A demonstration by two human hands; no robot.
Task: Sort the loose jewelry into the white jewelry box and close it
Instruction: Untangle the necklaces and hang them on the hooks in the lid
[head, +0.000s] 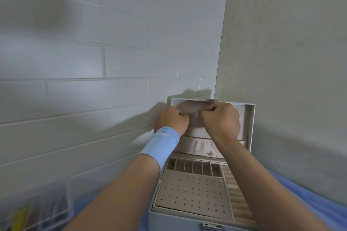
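The white jewelry box (251,129) stands open on a blue cloth, its lid upright against the tiled wall. My left hand (171,120), with a light blue wrist sleeve, and my right hand (221,118) are both raised to the beige lining inside the lid. Their fingertips are curled and pinched close together, as if on a small jewelry piece too thin to make out. Below them are the lid's gathered pocket (197,145), a row of small compartments (193,167), a perforated earring pad (191,191) and ring rolls (236,199).
A clear plastic organizer (47,210) with yellow and dark items sits at the lower left. The blue cloth (309,202) covers the surface. A tiled wall is right behind the box and a plain wall (291,80) close on its right. A metal latch (211,226) is on the box front.
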